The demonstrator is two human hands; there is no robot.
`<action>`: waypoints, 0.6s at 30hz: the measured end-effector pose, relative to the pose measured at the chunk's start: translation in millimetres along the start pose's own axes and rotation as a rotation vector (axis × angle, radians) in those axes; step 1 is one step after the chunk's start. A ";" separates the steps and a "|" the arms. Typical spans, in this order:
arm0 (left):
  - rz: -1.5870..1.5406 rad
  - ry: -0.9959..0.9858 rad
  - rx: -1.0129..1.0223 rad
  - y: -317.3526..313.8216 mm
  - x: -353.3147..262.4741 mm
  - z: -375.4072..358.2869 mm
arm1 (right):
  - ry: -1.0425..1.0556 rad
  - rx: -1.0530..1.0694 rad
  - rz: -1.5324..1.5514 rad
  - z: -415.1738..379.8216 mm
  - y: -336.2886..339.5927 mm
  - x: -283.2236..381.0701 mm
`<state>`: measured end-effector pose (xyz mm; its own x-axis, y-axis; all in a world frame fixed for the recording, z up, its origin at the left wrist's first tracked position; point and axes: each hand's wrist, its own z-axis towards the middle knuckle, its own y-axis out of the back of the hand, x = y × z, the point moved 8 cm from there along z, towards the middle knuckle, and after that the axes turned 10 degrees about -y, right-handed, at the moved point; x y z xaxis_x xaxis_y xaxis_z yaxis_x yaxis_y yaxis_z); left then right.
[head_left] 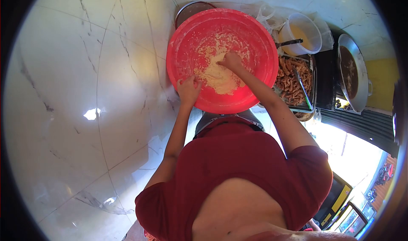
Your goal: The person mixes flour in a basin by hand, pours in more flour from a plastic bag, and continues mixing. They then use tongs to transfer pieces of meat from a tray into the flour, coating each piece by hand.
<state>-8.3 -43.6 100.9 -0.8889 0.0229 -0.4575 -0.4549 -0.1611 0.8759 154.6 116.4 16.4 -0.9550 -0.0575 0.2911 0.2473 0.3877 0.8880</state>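
A big red plastic basin (180, 50) sits in front of me, with pale yellowish flour (221, 81) heaped in its middle and crumbs of it spread over the bottom. My right hand (231, 62) is over the far part of the flour, its fingers curled closed; whatever they hold is hidden. Just inside the basin's near left wall is my left hand (189, 89), bent at the knuckles with the fingers apart and nothing visible in them.
Right of the basin, a tray of brown fried strips (291, 81) holds tongs (302, 88). Behind it stands a white plastic tub (312, 31) with yellowish contents and a dark handle (289, 42) beside it. Farther right is a wide metal pan (361, 88) of brown oil. A tiled wall (76, 113) rises on the left.
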 end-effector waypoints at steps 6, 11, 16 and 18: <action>-0.022 0.032 0.041 -6.6 0.4 4.9 | 0.189 -0.139 0.091 17.4 -24.7 -0.5; -0.004 0.007 -0.004 -5.7 1.2 3.5 | 0.237 0.187 0.368 47.5 -31.9 -24.0; -0.029 0.038 0.009 -4.6 0.3 2.3 | 0.230 0.149 0.401 52.8 0.3 -26.5; -0.020 0.035 0.010 -6.9 2.7 1.6 | 0.354 -0.194 0.263 41.7 18.5 -15.4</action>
<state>-7.7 -40.8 93.9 -0.8771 -0.0086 -0.4802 -0.4736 -0.1511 0.8677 167.1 162.9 13.5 -0.7498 -0.3035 0.5880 0.5309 0.2543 0.8084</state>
